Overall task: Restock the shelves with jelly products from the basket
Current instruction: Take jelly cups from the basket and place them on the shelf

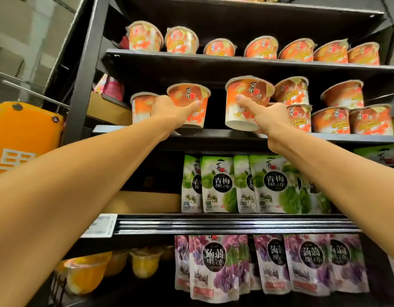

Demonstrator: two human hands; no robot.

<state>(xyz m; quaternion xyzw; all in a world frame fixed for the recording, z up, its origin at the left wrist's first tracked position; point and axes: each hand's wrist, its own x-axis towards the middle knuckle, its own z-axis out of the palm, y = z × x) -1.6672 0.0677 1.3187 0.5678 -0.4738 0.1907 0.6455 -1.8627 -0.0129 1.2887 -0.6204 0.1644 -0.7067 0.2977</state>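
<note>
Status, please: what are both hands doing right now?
Left hand grips orange cup at shelf. Right hand holds second cup, tilted. Gap between them clear.

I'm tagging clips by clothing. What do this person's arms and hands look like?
The left arm and right arm are bare, no sleeves in view. The left hand and right hand wear no gloves; no watch, bracelet or ring is visible.

My left hand (172,113) and right hand (270,120) are bare, and behind each wrist the forearm (81,173) runs bare too, as far back as I can see. Each thumb (243,103) ends in a short, plain nail.
</note>
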